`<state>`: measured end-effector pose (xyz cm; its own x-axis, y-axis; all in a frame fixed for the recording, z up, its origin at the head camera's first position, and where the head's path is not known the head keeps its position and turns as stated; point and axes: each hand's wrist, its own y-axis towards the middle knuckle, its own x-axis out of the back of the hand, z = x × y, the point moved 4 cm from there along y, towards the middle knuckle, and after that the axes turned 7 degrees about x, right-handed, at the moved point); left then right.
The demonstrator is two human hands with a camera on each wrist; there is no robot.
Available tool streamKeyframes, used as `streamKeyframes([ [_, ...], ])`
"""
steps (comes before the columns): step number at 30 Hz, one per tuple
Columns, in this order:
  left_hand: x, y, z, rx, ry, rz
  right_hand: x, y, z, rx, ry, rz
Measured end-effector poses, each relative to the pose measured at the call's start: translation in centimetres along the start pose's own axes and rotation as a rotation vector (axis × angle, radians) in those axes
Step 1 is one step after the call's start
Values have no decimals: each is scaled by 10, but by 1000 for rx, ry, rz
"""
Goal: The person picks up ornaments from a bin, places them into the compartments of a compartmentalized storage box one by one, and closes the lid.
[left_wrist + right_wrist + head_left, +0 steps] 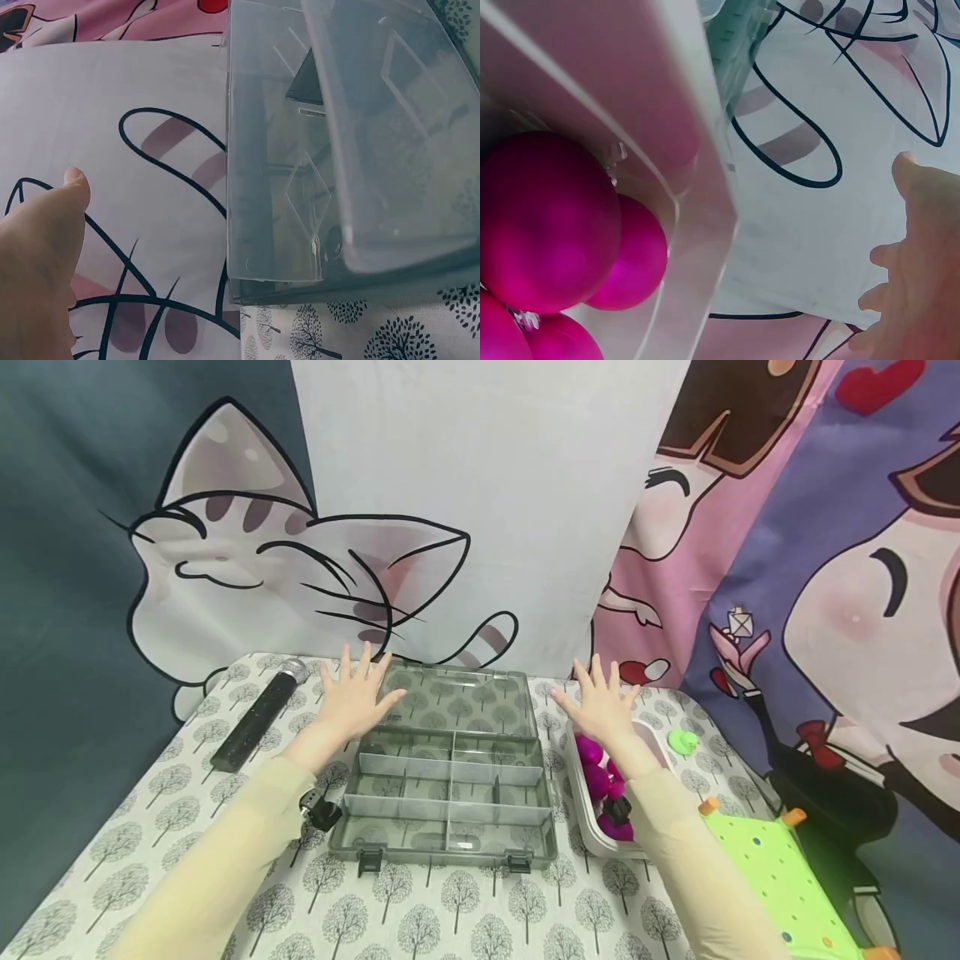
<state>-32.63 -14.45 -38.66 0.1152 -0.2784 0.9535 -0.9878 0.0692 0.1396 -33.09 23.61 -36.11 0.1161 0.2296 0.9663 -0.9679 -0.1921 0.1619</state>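
Observation:
My left hand (pixel 351 695) is held up with spread fingers beside the raised lid of a clear grey compartment box (pixel 442 858); it holds nothing. Dividers split the box into several bare sections, and its lid (pixel 465 697) lies back toward the curtain. Over the far end of a white bin (pixel 592 835) hovers my right hand (pixel 602 706), fingers spread and holding nothing. Magenta Christmas baubles (pixel 596 781) fill part of that bin; the right wrist view shows the baubles (pixel 547 225) close up, with silvery caps. The right forearm hides part of the bin.
A black microphone (pixel 258 718) with a silver head lies at the left. Right of the bin sit a small green duck (pixel 682 742) and a lime-green panel with orange pegs (pixel 772 872). A cartoon-printed curtain (pixel 480 485) hangs behind the tree-patterned tablecloth (pixel 420 927).

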Motion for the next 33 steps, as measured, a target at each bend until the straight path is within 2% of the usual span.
streamKeyframes([
  [5,-2,2,6,5,-18,18,5,-2,-3,10,3,10],
  [10,-1,1,13,25,-97,63,9,-3,-11,29,-16,24],
  [14,-1,1,21,29,-213,107,13,-3,-17,78,5,12],
  [17,-3,-1,27,7,-331,131,16,-4,-20,127,39,3],
  [22,-12,-4,40,-29,-501,139,15,-5,-29,162,102,19],
  [28,-25,-11,57,-25,-677,126,12,-4,-38,196,134,69],
  [33,-38,-20,69,18,-847,136,9,-5,-43,199,172,131],
])
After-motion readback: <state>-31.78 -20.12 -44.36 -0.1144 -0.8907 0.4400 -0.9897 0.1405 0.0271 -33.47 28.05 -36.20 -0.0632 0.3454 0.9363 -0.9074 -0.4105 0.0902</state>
